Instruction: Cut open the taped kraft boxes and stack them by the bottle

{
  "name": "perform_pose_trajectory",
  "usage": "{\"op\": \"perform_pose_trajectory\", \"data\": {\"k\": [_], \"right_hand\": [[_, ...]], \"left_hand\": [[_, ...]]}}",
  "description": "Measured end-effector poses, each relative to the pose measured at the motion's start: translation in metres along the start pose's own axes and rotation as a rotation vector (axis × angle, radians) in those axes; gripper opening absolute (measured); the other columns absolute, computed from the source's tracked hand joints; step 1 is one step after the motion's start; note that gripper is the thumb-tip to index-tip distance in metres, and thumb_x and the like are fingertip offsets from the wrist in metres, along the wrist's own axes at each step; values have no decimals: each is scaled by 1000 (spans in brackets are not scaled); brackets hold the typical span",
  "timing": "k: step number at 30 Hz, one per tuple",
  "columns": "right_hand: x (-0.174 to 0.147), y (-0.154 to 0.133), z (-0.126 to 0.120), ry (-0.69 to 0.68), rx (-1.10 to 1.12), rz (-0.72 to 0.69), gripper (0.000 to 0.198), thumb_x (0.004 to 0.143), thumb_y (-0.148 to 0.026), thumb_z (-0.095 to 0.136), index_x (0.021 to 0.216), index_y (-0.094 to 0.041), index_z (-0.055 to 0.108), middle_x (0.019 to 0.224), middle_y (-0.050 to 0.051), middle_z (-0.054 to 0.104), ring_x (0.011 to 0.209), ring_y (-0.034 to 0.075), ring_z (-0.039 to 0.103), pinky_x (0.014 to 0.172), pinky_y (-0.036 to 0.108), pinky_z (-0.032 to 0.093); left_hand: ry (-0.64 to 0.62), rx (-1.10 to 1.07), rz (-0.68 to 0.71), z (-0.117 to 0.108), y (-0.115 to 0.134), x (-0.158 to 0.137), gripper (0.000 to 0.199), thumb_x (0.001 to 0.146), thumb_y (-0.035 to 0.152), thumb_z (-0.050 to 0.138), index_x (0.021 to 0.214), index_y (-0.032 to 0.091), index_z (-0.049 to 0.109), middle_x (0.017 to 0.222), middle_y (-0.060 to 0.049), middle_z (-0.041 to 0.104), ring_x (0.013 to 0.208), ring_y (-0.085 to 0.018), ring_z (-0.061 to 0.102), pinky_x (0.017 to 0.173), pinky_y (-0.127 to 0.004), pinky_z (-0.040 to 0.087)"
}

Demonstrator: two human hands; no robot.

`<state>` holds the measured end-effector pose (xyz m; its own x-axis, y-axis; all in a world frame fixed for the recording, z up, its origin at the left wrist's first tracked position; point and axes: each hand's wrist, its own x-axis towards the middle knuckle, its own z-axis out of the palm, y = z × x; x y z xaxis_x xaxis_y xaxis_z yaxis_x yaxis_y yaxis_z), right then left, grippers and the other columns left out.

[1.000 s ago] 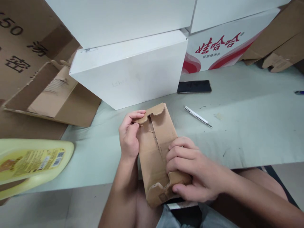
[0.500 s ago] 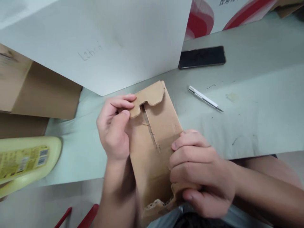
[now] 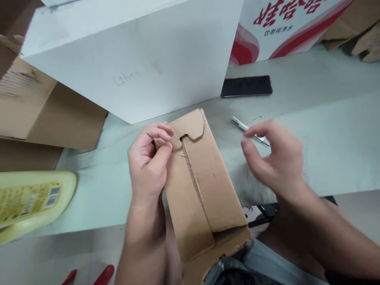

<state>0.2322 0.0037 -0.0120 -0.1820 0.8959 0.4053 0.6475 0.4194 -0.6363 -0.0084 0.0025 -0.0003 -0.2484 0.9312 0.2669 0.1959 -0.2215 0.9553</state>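
A brown cardboard box (image 3: 204, 178) leans over the table's near edge towards my body. Its two long flaps meet along a seam, and a small notched end flap lies over their far end. My left hand (image 3: 150, 162) grips the far left corner, fingers and thumb closed on the cardboard. Off the box to the right, my right hand (image 3: 276, 152) hovers in the air with thumb and forefinger apart and nothing between them. Partly behind that hand lies a white craft knife (image 3: 240, 124) with its blade pointing right.
A large white box (image 3: 178, 59) stands behind, with a black phone (image 3: 247, 86) at its right corner and a red-and-white carton (image 3: 276, 31) beyond. Brown cartons (image 3: 71, 113) stand left. A yellow bottle (image 3: 35, 202) lies near the table's left front edge.
My right hand has let go of the box's right side and moved up and right towards the knife. The long flaps now lie flatter, and the near end flap is folded outward.
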Motion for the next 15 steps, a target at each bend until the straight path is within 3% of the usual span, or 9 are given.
{"op": "perform_pose_trajectory", "data": {"k": [2,4,6,9,12,15], "right_hand": [[5,22,5,-32,-293,235,19,91,-28,58,109,-23,63,104,13,67,101,34,63,86,49,51],[8,42,9,-200,-450,371,35,89,-33,60,120,-19,63,111,17,66,104,38,62,83,49,50],[11,55,11,-356,-512,445,39,89,-33,58,125,-18,62,114,19,66,101,37,63,78,45,49],[18,59,11,-447,-522,493,25,90,-27,54,111,-18,65,105,17,69,89,33,64,72,40,45],[24,50,6,-444,-354,571,9,87,-24,51,85,-22,60,84,11,67,77,28,61,68,38,42],[21,40,5,-460,132,630,14,85,-22,45,76,-24,54,70,4,60,68,23,58,63,35,44]], "left_hand": [[-5,3,-5,0,-1,1,18,73,8,64,72,25,64,92,-2,71,105,-23,67,109,-43,50],[-6,-5,8,0,-1,1,17,73,8,64,71,24,63,90,-2,69,103,-23,66,112,-45,49],[-7,-10,13,0,-1,1,17,73,7,64,71,24,63,89,-3,68,102,-23,66,113,-46,49],[-6,-27,15,2,0,1,18,73,6,64,71,24,64,88,-2,68,102,-22,66,112,-46,49],[0,-82,-12,0,1,1,18,71,7,66,69,25,67,89,-1,69,101,-20,65,112,-42,48],[57,-137,-76,-17,-9,6,15,68,10,69,69,25,68,92,-1,70,104,-20,64,108,-40,48]]}}
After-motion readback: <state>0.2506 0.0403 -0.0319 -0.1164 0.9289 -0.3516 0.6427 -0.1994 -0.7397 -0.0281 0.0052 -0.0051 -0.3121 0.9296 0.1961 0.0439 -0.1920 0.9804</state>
